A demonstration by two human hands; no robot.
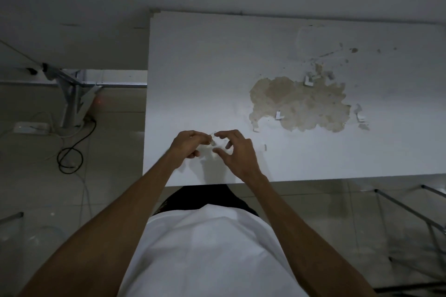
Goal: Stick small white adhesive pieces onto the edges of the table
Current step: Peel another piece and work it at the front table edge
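Observation:
A white table (pixel 217 67) fills the middle of the head view, with a large patch of peeled brown surface (pixel 299 103) on its right half. My left hand (pixel 187 144) and my right hand (pixel 235 149) meet above the table's near left part. Both pinch a small white adhesive piece (pixel 213 141) between their fingertips. Two L-shaped white adhesive pieces lie on the peeled patch, one (pixel 308 81) at its far side and one (pixel 278 115) at its near side. A tiny white scrap (pixel 265 147) lies to the right of my right hand.
The table's left edge (pixel 146 116) and near edge (pixel 313 179) border a tiled floor. A power strip (pixel 31 127) with looping cables (pixel 70 159) lies on the floor to the left, by a metal table leg (pixel 70 101). A metal frame (pixel 410 212) stands at the right.

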